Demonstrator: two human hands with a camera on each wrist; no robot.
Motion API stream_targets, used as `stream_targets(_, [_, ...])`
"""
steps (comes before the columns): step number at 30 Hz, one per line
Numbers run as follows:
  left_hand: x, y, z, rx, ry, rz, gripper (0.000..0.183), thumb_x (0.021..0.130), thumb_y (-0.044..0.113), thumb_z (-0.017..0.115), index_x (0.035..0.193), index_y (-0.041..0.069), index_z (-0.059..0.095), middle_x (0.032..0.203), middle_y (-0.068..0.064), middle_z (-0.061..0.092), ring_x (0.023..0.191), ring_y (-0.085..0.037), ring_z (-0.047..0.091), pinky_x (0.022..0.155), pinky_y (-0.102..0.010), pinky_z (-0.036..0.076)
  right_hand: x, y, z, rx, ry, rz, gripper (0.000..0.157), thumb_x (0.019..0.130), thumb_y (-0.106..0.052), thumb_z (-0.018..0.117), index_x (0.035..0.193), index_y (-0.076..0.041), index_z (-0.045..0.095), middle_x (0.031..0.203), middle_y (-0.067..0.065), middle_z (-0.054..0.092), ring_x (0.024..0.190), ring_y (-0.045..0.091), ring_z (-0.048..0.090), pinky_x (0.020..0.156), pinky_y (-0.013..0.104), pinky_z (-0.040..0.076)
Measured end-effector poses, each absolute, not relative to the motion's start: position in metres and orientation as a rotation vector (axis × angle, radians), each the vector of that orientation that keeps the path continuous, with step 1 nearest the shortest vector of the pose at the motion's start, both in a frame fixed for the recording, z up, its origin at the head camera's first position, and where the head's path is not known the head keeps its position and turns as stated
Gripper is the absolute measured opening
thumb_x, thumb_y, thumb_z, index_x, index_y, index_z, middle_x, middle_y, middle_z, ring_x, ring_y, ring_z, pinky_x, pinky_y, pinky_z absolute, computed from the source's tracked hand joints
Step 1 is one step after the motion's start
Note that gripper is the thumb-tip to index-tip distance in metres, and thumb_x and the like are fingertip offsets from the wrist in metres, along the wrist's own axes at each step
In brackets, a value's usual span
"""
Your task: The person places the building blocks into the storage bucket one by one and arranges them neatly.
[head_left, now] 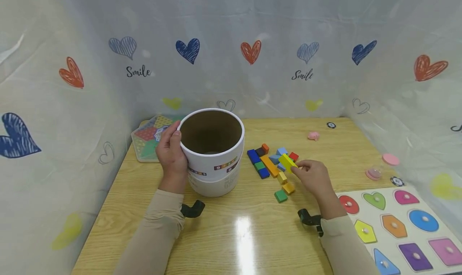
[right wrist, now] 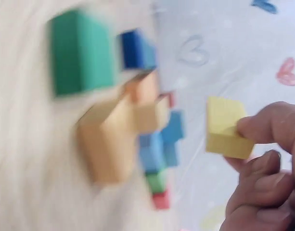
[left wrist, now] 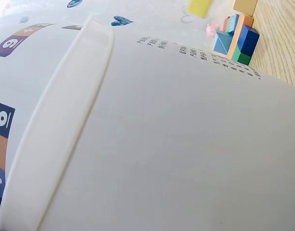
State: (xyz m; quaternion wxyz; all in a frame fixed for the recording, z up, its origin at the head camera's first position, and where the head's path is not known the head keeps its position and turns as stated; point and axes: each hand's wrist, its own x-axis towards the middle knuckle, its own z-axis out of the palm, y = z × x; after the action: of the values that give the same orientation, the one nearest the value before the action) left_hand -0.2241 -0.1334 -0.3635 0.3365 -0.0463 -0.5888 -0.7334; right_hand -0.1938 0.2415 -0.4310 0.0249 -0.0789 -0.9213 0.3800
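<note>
A white bucket with coloured number strips stands on the table, its mouth facing up. My left hand grips its left rim, thumb on the outside. In the left wrist view the bucket's white wall fills most of the picture and that hand is out of sight. Between thumb and fingers my right hand pinches a yellow block, held above a loose group of blocks. The right wrist view shows the same yellow block raised off the table. Below it lie orange, blue and green blocks.
A shape puzzle board with knobbed pieces lies at the right. Behind the bucket is a patterned plastic case. A pink pig figure, a pink-lidded small container and round tokens sit toward the right side.
</note>
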Motion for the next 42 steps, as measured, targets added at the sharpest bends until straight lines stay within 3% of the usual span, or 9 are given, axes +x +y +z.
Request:
stream_targets(7, [-0.221,-0.139,-0.363,-0.096,-1.562,-1.877,0.033,0.093,0.007,0.047,0.12,-0.007,0.06,0.124,-0.021,0.057,0.116,-0.025,0.052,0.097,-0.034,0.043,-0.195,0.221,-0.398,-0.183,-2.405,1.933,0.041,0.086,-0.033,0.069,0.108,0.001,0.064,0.061,-0.002,0.051,0.041,0.008,0.033,0.038,0.023,0.027])
stream_targets(14, [-0.222,-0.143,-0.365,-0.087,-1.529,-1.875,0.033,0.091,0.005,0.048,0.118,-0.008,0.061,0.122,-0.023,0.058,0.116,-0.026,0.052,0.096,-0.033,0.044,-0.198,0.185,-0.364,0.081,-1.997,2.353,0.015,0.09,-0.019,0.064,0.093,-0.005,0.066,0.054,-0.002,0.038,0.038,0.01,0.029,0.039,0.024,0.02])
stream_targets(17, [-0.222,-0.144,-0.366,-0.082,-1.531,-1.895,0.033,0.091,0.005,0.048,0.119,-0.008,0.061,0.123,-0.021,0.057,0.117,-0.024,0.052,0.097,-0.033,0.043,-0.2,0.168,-0.354,0.2,-1.912,2.451,0.011,0.092,-0.015,0.061,0.088,-0.007,0.066,0.052,-0.002,0.035,0.039,0.01,0.031,0.039,0.024,0.02])
stream_targets(20, [-0.221,-0.144,-0.366,-0.081,-1.528,-1.911,0.033,0.092,0.005,0.048,0.12,-0.007,0.061,0.124,-0.02,0.057,0.117,-0.023,0.051,0.098,-0.034,0.042,-0.203,0.151,-0.346,0.292,-1.887,2.501,0.012,0.093,-0.015,0.059,0.085,-0.007,0.065,0.051,-0.002,0.035,0.038,0.01,0.033,0.037,0.023,0.022])
stream_targets(26, [-0.223,-0.141,-0.366,-0.097,-1.513,-1.904,0.032,0.091,0.004,0.049,0.118,-0.008,0.062,0.123,-0.021,0.057,0.117,-0.023,0.051,0.098,-0.034,0.042,-0.21,0.119,-0.334,0.418,-1.772,2.624,0.023,0.094,-0.01,0.055,0.071,-0.006,0.057,0.049,-0.001,0.032,0.037,0.011,0.03,0.037,0.025,0.014])
stream_targets(32, [-0.224,-0.139,-0.365,-0.144,-1.481,-1.92,0.031,0.09,0.003,0.05,0.116,-0.011,0.061,0.121,-0.025,0.057,0.117,-0.027,0.051,0.097,-0.034,0.043,-0.214,0.094,-0.327,0.332,-1.74,2.718,0.033,0.093,-0.015,0.059,0.063,-0.008,0.049,0.048,-0.003,0.029,0.036,0.009,0.03,0.036,0.02,0.017])
stream_targets(37, [-0.224,-0.137,-0.364,-0.14,-1.496,-1.913,0.031,0.09,0.003,0.051,0.116,-0.011,0.061,0.121,-0.024,0.056,0.117,-0.026,0.051,0.098,-0.033,0.042,-0.216,0.083,-0.326,0.269,-1.752,2.757,0.032,0.093,-0.019,0.059,0.064,-0.011,0.048,0.048,-0.006,0.028,0.036,0.005,0.031,0.034,0.018,0.019])
stream_targets(42, [-0.223,-0.139,-0.363,-0.123,-1.508,-1.912,0.031,0.091,0.003,0.05,0.117,-0.01,0.061,0.122,-0.022,0.057,0.118,-0.024,0.051,0.1,-0.034,0.041,-0.215,0.081,-0.327,0.302,-1.729,2.815,0.022,0.095,-0.025,0.057,0.083,-0.007,0.064,0.048,-0.006,0.029,0.035,0.006,0.031,0.033,0.017,0.021])
